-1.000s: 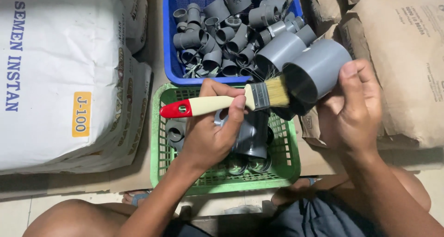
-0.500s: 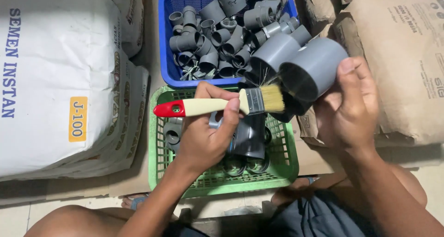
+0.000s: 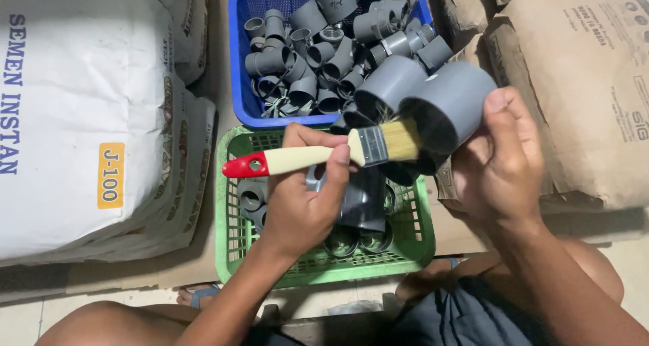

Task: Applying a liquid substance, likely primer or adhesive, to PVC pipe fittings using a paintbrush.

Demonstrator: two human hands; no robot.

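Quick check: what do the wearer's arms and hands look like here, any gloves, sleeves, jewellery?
Both are bare: no gloves on the left hand or the right hand, no rings, watch or bands visible. Forearms are uncovered to the frame edge, no sleeves showing. Dark grey shorts show at the lap.

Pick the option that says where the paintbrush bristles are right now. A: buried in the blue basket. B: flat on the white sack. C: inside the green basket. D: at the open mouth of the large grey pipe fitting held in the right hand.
D: the left hand holds the paintbrush with its bristles at the dark open end of the large grey pipe fitting gripped by the right hand, above the green basket.
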